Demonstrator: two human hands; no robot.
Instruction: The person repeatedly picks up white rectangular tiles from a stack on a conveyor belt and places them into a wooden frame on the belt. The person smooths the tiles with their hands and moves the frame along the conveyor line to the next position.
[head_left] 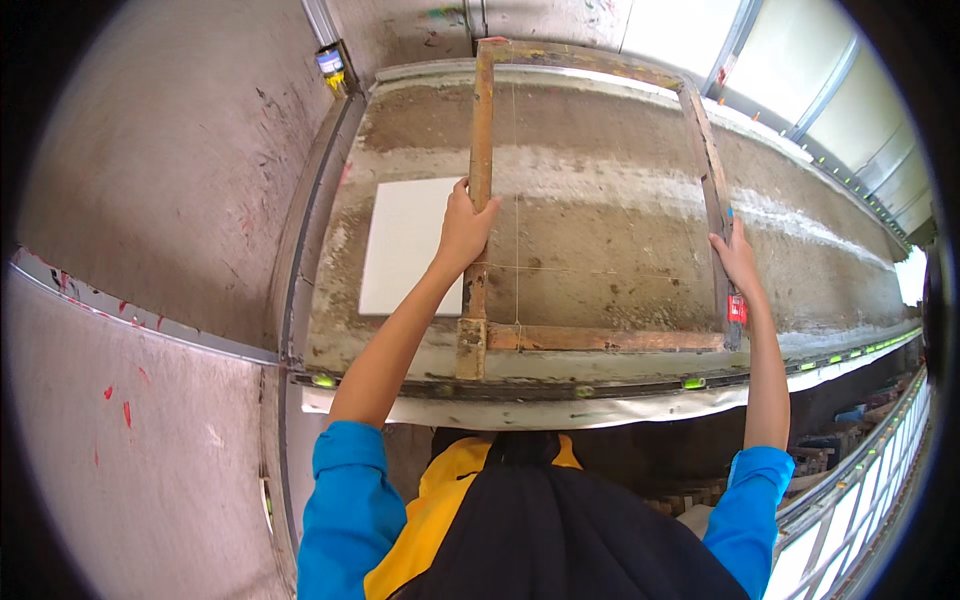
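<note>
- Frame: rusty rectangular metal frame lying flat on the bench, long rails running away from the person, near cross rail close to the bench's front edge.
- Thin strings cross inside the frame, one lengthwise, one crosswise; they meet near the left rail.
- Left hand: fingers wrapped around the left rail about midway along, gripping it.
- Right hand: on the right rail just above a small red tag; fingers lie along the rail, looks like a light hold, full closure hard to tell.
- White tile: flat on the bench, just left of the left rail, its right edge next to or slightly under the rail and left wrist; cannot tell which.
- Bench surface: rough, grey-brown, dusty, pale streaks across it.
- Doing it well, as a judgement: keep both hands level so the frame stays flat and doesn't rack; hold the left rail parallel to the tile edge; keep fingers clear of the strings.
- Green spirit-level vials show along the metal strip at the bench's front edge.
- Grey wall to the left, bright windows top right.
</note>
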